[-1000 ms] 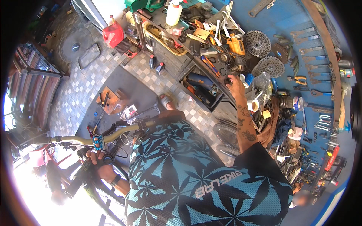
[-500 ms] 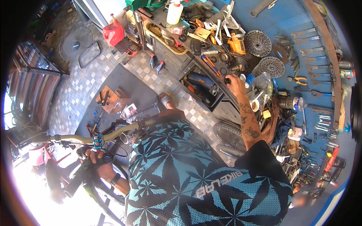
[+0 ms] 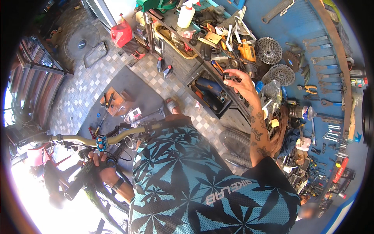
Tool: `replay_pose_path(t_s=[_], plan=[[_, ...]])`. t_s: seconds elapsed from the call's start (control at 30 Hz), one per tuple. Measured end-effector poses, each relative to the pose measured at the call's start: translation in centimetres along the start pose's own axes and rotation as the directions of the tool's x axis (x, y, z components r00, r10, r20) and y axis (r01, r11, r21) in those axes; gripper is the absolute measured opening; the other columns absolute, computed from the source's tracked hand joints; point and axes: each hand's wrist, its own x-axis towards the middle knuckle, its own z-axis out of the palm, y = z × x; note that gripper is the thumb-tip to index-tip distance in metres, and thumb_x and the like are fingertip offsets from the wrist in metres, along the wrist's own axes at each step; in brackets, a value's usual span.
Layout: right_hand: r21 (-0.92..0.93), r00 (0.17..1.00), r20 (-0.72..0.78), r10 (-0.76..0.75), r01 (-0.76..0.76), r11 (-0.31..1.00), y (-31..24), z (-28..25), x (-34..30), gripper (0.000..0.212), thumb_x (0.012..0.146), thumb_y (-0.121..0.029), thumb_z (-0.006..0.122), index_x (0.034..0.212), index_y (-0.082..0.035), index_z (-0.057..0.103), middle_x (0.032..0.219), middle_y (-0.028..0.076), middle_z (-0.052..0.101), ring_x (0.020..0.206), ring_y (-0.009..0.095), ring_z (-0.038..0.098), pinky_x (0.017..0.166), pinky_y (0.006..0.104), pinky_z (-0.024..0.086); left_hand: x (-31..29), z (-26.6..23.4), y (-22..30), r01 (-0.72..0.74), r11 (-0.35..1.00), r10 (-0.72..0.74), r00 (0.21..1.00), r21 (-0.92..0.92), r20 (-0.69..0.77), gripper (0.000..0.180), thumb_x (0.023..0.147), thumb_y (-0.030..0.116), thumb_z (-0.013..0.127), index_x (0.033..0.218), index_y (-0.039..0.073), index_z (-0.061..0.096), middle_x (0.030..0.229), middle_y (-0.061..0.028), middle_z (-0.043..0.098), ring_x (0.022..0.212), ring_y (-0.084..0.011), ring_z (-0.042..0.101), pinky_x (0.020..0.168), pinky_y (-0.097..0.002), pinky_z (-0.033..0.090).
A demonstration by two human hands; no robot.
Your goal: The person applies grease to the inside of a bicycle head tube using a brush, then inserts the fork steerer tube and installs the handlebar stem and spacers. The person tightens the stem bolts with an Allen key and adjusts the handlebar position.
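Observation:
My right hand is over the edge of the cluttered workbench, above an open drawer. Thumb and fingertips pinch a small black round part; its exact kind is too small to make out. At the lower left, my left hand is closed round a dark part of the bicycle, just below its tan handlebar. A blue-and-black stem clamps the bar. Part of the left hand's grip is hidden by the frame and cables.
Cassettes, a yellow power tool and a spray bottle crowd the bench. Wrenches line the blue board. A wooden block lies on the dark mat. Two small bottles and a red jug stand on the floor.
My right hand has lifted from the bench edge, and the small black part now shows raised between its fingertips. My left hand stays at the bicycle. The view has shifted slightly.

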Motion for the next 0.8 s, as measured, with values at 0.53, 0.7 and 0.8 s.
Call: replay_pose_path(t_s=[0.53,0.7,0.8], plan=[[-0.005,0.991,0.115,-0.073,0.074,0.997,-5.0,2.3,-0.6,0.042,0.084,-0.023,0.089,0.122,-0.010,0.077,0.102,-0.002,0.065,0.070,0.004,0.049,0.051,0.0229,0.041,0.0,0.2,0.0,-0.006,1.000,0.006,0.997,0.005,0.071,0.037,0.110,0.041,0.047,0.112,0.004,0.051,0.082,-0.0037,0.045,0.091,-0.0194,0.046,0.082,-0.0345,0.044],[-0.024,0.985,0.160,-0.070,0.075,0.997,-5.4,3.5,-0.2,0.045,0.083,-0.026,0.090,0.123,-0.009,0.077,0.104,0.000,0.067,0.065,0.004,0.047,0.052,0.0230,0.042,0.0,0.4,0.1,0.024,0.996,-0.019,0.998,-0.085,0.062,0.037,0.109,0.042,0.049,0.112,0.005,0.051,0.081,-0.0038,0.044,0.094,-0.0208,0.045,0.080,-0.0348,0.043],[-0.008,0.979,0.180,-0.093,0.096,0.995,-5.9,4.2,-0.1,0.045,0.084,-0.026,0.090,0.123,-0.009,0.077,0.104,0.001,0.066,0.062,0.004,0.048,0.051,0.0232,0.041,-0.1,0.4,0.1,-0.013,0.999,0.014,1.000,-0.044,0.028,0.037,0.108,0.042,0.048,0.111,0.005,0.052,0.081,-0.0039,0.044,0.093,-0.0205,0.045,0.080,-0.0353,0.043]])
